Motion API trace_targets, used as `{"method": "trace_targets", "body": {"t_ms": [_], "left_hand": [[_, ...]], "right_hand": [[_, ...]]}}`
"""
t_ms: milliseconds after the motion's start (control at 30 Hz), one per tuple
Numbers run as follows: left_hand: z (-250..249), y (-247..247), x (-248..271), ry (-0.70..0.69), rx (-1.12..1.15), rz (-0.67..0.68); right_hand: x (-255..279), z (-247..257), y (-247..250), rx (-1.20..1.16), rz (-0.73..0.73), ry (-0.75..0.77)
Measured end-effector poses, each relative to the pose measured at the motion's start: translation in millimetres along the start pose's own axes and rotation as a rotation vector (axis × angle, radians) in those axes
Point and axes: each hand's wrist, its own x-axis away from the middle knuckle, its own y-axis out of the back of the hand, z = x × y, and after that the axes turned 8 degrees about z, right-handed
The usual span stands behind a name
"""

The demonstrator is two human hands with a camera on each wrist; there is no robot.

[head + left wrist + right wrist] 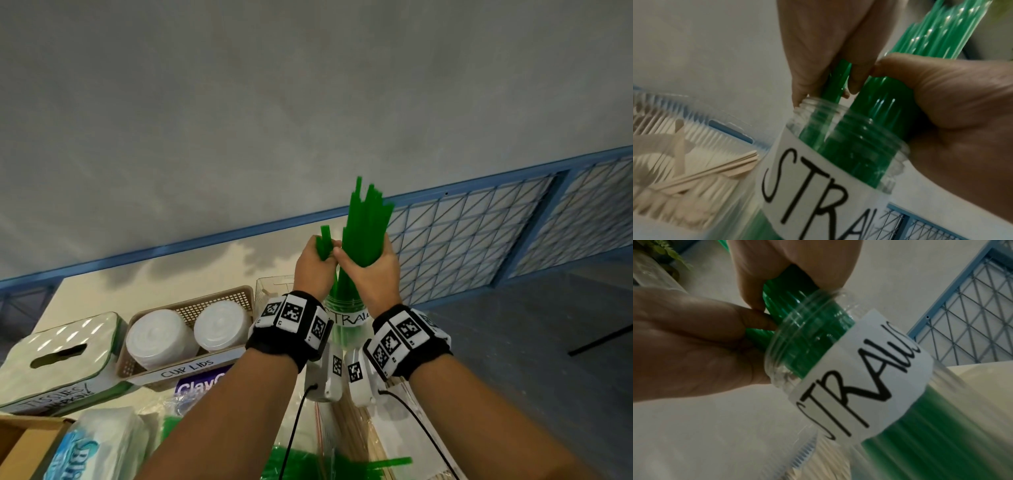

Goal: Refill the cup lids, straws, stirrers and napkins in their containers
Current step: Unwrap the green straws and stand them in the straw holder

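A clear jar (342, 305) labelled STRAWS stands on the table between my wrists, with green straws inside it. My right hand (371, 270) grips a thick bundle of green straws (368, 222) just above the jar's mouth; the bundle's lower ends reach into the jar (849, 146). Beside it my left hand (313, 263) pinches a few green straws (323, 240), whose lower ends (835, 84) sit at the jar's rim. The right wrist view shows the jar (859, 378) with the bundle (789, 293) entering its open neck.
A brown basket (219, 294) labelled CUP LIDS holds two lid stacks. A tissue box (58, 356) stands left of it. A clear container with wooden stirrers (705, 172) stands beside the jar. Near me lie a napkin pack (99, 442), bagged loose straws (298, 462) and a cardboard box (20, 442).
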Motion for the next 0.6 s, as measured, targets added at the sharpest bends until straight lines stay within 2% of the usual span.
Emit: {"method": "trace_targets", "body": {"t_ms": [200,400,600], "left_hand": [[1,-3,2,0.049,0.081,-0.062],[2,-1,1,0.060,0.091,-0.062],[0,8,6,0.076,0.179,-0.029]], "right_hand": [[0,1,1,0.020,0.036,0.006],[-1,2,0,0.077,0.068,0.024],[2,4,2,0.054,0.083,-0.030]]}}
